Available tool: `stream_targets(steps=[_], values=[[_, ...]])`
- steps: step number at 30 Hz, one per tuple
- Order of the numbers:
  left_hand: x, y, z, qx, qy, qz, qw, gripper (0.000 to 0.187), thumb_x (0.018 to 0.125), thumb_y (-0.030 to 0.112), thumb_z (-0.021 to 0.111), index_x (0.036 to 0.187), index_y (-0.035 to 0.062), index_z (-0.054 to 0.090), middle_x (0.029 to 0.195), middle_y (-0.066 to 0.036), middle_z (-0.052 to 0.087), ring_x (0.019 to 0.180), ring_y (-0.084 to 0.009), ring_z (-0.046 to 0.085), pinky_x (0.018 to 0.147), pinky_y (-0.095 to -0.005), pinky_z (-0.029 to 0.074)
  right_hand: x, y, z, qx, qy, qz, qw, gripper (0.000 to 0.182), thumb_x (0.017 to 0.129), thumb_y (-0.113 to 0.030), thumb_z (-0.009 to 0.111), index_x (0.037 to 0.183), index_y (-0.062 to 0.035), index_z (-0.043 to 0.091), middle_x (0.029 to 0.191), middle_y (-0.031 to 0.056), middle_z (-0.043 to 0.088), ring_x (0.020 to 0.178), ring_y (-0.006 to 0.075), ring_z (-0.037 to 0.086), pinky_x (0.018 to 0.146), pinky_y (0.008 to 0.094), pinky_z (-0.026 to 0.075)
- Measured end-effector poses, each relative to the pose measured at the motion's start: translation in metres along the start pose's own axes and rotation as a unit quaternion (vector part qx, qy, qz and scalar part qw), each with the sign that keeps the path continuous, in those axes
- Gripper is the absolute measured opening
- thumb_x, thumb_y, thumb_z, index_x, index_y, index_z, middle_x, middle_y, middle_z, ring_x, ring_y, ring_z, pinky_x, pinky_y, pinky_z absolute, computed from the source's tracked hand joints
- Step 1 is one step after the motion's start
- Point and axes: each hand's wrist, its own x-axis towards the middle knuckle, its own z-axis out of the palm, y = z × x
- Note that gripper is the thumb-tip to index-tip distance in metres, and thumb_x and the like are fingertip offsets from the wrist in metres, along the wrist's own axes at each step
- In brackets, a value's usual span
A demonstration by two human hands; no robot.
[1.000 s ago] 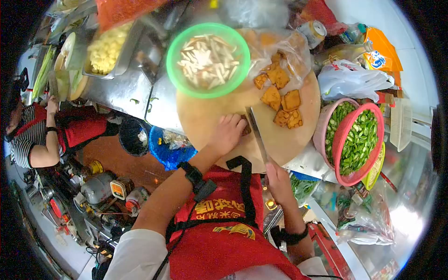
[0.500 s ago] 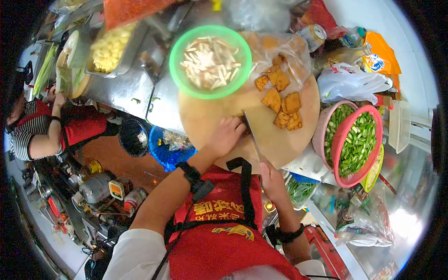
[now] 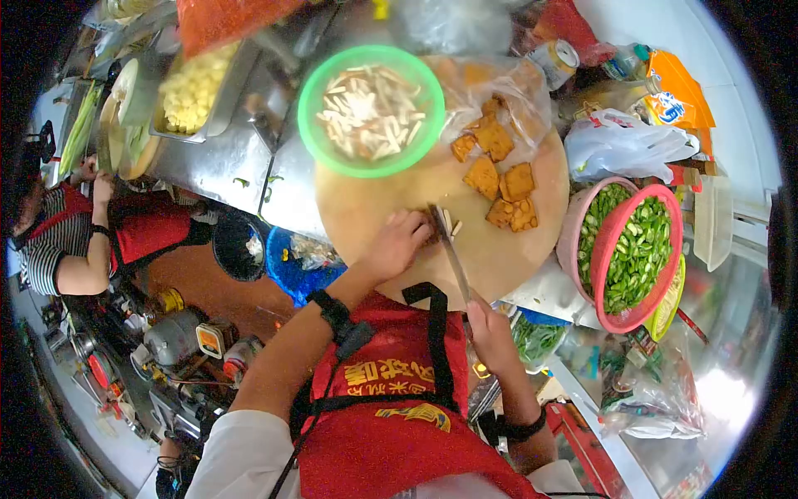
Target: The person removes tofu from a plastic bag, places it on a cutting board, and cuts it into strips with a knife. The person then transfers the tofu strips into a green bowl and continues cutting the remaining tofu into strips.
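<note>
My right hand grips the handle of a knife, its blade standing on edge on the round wooden board. Just left of the blade, my left hand presses down with curled fingers on a small brown-skinned piece of food, mostly hidden beneath the fingertips. Right of the blade lie a couple of pale, brown-edged strips. Several golden-brown fried tofu pieces rest farther right, some inside a clear plastic bag. A green basin of similar pale strips stands at the board's far left.
Two pink baskets of sliced green peppers stand at the right, near a white plastic bag. A metal tray of yellow cubes is at the far left. Below are bins with blue and black liners. A co-worker stands left.
The knife blade has turned more upright, and pale strips now show on its right. My right hand has shifted slightly down. The co-worker's arms have moved a little.
</note>
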Motion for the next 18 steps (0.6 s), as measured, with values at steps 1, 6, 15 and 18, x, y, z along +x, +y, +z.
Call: stream_targets(steps=[1,6,15,18], values=[[-0.001,0.0,0.0,0.011,-0.001,-0.001,1.0,0.027,0.074,0.009,0.054,0.1,0.0042,0.056,0.1,-0.014,0.05,0.098,-0.0327,0.048,0.086,-0.0421,0.04,-0.002,0.011,0.006,-0.044,0.033,-0.07,0.996,0.046,0.097,-0.033,0.039,0.132,-0.0062,0.049,0.095,0.0197,0.061,0.09,0.0314,0.058,0.084,0.039,0.045],[-0.004,-0.001,0.002,-0.015,-0.002,0.008,1.0,0.028,0.074,0.01,0.056,0.101,0.0037,0.056,0.105,-0.015,0.05,0.101,-0.0337,0.047,0.087,-0.0423,0.04,0.011,-0.023,0.0,0.014,-0.021,-0.014,1.0,0.049,0.096,-0.037,0.039,0.134,-0.0068,0.047,0.115,0.0301,0.058,0.112,0.04,0.056,0.096,0.0413,0.042],[-0.006,-0.003,-0.001,-0.038,0.007,0.014,0.999,0.025,0.078,0.009,0.055,0.102,0.0022,0.055,0.106,-0.015,0.051,0.101,-0.0341,0.048,0.089,-0.0428,0.04,0.014,-0.013,0.008,-0.03,0.031,-0.089,0.995,0.049,0.096,-0.038,0.039,0.134,-0.0082,0.047,0.114,0.0299,0.058,0.112,0.0407,0.056,0.097,0.0409,0.042],[-0.008,-0.004,0.002,-0.046,0.001,0.016,0.999,0.025,0.078,0.01,0.055,0.102,0.0015,0.055,0.106,-0.015,0.051,0.102,-0.0343,0.048,0.089,-0.0428,0.04,0.006,-0.024,-0.004,0.039,-0.081,0.099,0.991,0.049,0.096,-0.038,0.039,0.135,-0.0098,0.047,0.125,0.0294,0.052,0.12,0.0411,0.049,0.103,0.0404,0.036]])
